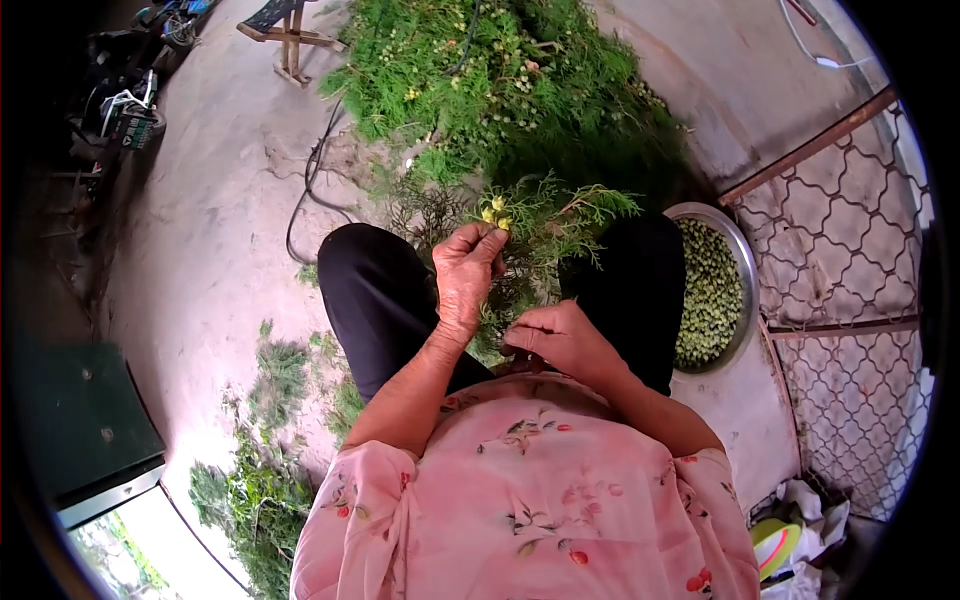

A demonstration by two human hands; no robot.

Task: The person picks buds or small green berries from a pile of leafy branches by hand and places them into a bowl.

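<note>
Above my lap, my left hand (466, 271) pinches a small cluster of yellow-green cones (496, 214) between thumb and fingers. Feathery green arborvitae sprays (559, 225) spread just beyond it, between my knees; whether they join the cluster is unclear. My right hand (559, 339) is lower and closer to my body, its fingers curled downward. Its fingertips are partly hidden, so I cannot tell if anything is in them. Beside my right knee stands a round metal basin (752, 289), holding a large amount of small green cones (705, 300).
A large heap of cone-bearing branches (495, 82) lies ahead on the concrete floor. A wooden folding stool (291, 41) and black cable (311, 176) are left of it. Cut greenery (262, 510) lies behind left. A metal lattice gate (832, 232) borders the right side.
</note>
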